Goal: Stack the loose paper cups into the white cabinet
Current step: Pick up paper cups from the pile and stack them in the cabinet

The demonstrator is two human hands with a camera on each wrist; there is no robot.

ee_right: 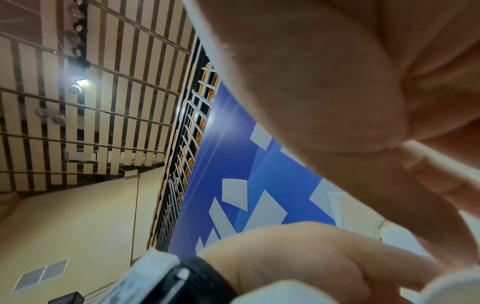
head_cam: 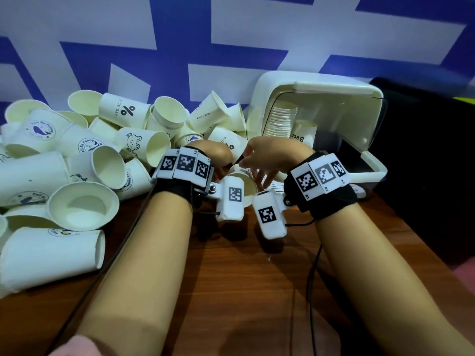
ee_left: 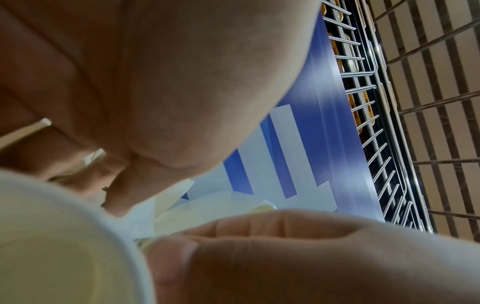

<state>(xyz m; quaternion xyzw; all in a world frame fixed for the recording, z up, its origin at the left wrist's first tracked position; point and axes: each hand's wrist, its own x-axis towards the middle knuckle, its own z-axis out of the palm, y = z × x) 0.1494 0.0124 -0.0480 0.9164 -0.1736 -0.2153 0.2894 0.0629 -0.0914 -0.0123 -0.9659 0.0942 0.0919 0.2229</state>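
- From the head view, my left hand (head_cam: 216,152) sits just above centre, back up, fingers curled down around a paper cup (head_cam: 245,185) whose open mouth faces me.
- The left wrist view backs that up: the cup's pale rim (ee_left: 124,232) fills the 7 o'clock corner and a thumb (ee_left: 259,257) lies right against it, so I read the hand as gripping the cup.
- My right hand (head_cam: 272,155) is at 3 o'clock of the left one, almost touching it, fingers (head_cam: 264,174) spread and pointing down at the far side of the same cup. I cannot tell whether they press the cup or only hover at it (the blur there is heavy).
- The loose cups (head_cam: 77,163) lie in a heap from 9 to 11 o'clock, most on their sides, some printed with a whale badge, a bear or a percent sign.
- The white cabinet (head_cam: 321,119) stands at 1 o'clock, tilted, its clear door (head_cam: 370,160) swung down and open.
- Inside it, a nested column of cups (head_cam: 281,119) leans at the left, with one upturned printed cup (head_cam: 304,133) just beside it.
- Everything rests on a dark wooden table (head_cam: 244,291), against a blue-and-white wall (head_cam: 180,34).
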